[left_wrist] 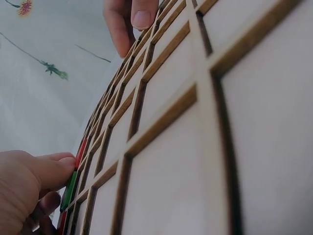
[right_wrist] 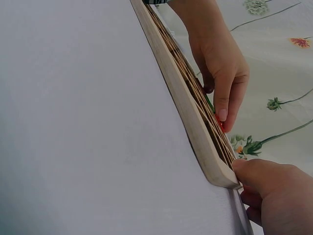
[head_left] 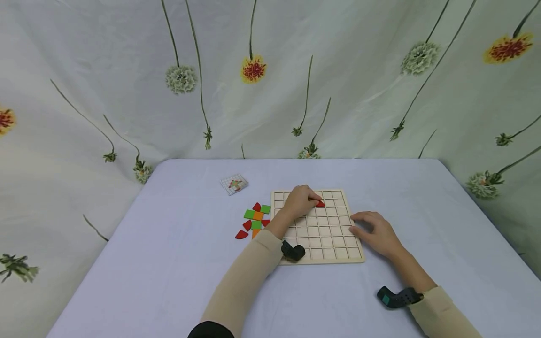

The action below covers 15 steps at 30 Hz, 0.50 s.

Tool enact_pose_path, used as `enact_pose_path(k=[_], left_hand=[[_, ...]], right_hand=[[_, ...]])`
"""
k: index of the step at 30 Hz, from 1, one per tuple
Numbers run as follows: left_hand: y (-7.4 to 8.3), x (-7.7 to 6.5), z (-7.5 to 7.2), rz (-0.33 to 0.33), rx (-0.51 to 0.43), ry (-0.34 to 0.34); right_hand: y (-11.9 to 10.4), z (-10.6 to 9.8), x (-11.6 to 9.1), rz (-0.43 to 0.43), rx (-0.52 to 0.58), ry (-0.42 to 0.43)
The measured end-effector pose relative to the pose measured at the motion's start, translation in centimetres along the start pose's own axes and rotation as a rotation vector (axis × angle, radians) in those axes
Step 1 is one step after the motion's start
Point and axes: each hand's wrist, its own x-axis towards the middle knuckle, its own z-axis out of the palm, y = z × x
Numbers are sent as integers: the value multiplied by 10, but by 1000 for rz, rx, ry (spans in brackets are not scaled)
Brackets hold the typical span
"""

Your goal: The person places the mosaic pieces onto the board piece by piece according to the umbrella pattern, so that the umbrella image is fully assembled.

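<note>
A pale wooden grid board lies on the table. My left hand reaches over its far part, thumb and fingers pinching a red quarter-circle piece. The left wrist view shows the thumb against this red piece, with a green piece beside it and more red below. Beside the board's right edge, my right hand has thumb and fingers spread and touching the rim. In the right wrist view its thumb lies at the board's corner. Some squares are hidden under my left hand and forearm.
Loose red, green and orange pieces lie left of the board, partly behind my left sleeve. A small pattern card sits farther back on the left. White cloth covers the table; a flowered curtain hangs behind it.
</note>
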Motion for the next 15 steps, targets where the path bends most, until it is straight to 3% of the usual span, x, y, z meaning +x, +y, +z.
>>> enact_pose_path(k=[15], left_hand=[[-8, -4, -12, 20, -15, 18]], right_hand=[[-2, -1, 0, -17, -6, 9]])
